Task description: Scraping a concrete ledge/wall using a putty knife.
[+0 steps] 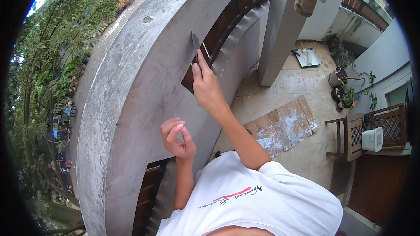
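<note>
- My right hand has its fingers narrow around a flat scraper, with the index finger stretched along it
- The scraper points to 12 o'clock from this hand, its dark blade just beside the face of the grey wall; whether it touches the wall, I cannot tell
- My left hand is at 7 o'clock from the right one, before the wall, its fingers loosely curled and a gap left to the thumb
- At 1 o'clock from my right hand, dark wooden slats fill a curved opening in the wall
- At 4 o'clock, a flat cardboard sheet, spotted with pale paint, lies on the floor tiles
- Between 2 and 3 o'clock, a white tray lies farther away
- Between 3 and 4 o'clock, a white container stands on wooden furniture
- At 9 o'clock, beyond the wall, green plants grow thickly
</note>
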Motion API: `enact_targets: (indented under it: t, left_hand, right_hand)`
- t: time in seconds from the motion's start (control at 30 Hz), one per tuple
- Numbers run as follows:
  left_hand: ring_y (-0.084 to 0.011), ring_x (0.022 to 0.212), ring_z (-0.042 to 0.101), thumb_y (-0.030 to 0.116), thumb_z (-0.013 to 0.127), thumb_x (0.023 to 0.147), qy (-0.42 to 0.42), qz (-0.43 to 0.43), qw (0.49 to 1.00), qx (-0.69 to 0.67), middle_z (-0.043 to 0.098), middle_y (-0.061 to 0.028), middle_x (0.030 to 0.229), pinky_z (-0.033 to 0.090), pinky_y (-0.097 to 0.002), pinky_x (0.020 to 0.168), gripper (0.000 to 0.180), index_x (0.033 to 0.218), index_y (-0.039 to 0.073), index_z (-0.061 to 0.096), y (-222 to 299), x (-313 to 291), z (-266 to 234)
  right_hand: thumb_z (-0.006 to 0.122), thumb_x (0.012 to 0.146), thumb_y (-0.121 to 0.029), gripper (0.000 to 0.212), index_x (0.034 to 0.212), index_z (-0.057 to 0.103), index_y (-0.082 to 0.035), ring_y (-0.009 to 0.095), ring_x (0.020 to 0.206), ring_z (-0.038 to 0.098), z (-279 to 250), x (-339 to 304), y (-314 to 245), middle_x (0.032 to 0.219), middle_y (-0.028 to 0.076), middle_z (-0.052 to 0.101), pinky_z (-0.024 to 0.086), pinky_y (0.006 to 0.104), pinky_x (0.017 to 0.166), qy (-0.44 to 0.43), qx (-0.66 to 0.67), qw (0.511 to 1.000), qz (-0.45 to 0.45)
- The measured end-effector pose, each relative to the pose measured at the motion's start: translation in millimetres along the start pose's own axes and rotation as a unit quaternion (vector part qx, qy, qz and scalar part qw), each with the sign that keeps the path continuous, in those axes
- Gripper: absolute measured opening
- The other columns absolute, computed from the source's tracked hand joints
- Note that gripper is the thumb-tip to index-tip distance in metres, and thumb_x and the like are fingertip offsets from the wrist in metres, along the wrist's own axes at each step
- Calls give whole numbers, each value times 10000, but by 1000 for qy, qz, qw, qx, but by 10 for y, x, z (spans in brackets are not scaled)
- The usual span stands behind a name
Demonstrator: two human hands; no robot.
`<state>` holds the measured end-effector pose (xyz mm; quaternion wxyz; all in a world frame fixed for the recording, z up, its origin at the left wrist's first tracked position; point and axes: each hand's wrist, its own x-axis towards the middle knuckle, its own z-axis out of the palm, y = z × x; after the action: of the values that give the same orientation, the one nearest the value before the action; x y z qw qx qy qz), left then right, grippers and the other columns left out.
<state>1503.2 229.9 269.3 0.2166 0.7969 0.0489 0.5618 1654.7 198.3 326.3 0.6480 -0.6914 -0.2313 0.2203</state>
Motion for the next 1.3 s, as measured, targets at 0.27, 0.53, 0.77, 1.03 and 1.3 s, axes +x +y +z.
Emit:
enact_targets:
  t: [0.27,0.53,0.77,1.03,1.3]
  left_hand:
    - [-273,844,563,-54,508,840,26,17,999,37,563,-124,936,502,-395,756,216,1032,44,523,-98,-111,-224]
    - [-270,733,598,-6,542,820,18,192,973,126,567,-118,897,535,-364,620,186,989,69,532,-482,-229,-417]
    - [-269,715,604,23,560,814,24,189,972,136,568,-118,888,554,-350,599,174,977,72,526,-489,-229,-316]
    - [-263,711,595,41,561,815,24,185,972,143,565,-118,887,553,-353,577,166,973,74,521,-496,-290,-421]
    - [-262,704,589,125,558,887,29,199,971,127,561,-119,882,547,-346,566,121,990,79,513,-454,-218,-321]
  right_hand:
    - [335,1003,-298,539,1495,243,-98,202,486,532,-56,116,-33,633,115,542,498,374,501,-24,28,998,50]
    - [358,998,-271,528,1488,270,-95,156,411,468,-278,642,49,621,72,507,458,323,377,54,62,996,37]
    - [360,1004,-276,520,1489,279,-106,133,398,437,-15,247,112,654,42,486,424,317,357,19,58,998,4]
    - [378,1014,-286,489,1479,330,-142,90,353,382,-219,254,-69,713,44,479,345,281,314,15,73,997,31]
    - [363,996,-277,518,1481,298,-108,159,415,487,-231,902,-41,606,87,532,480,340,414,100,41,994,6]
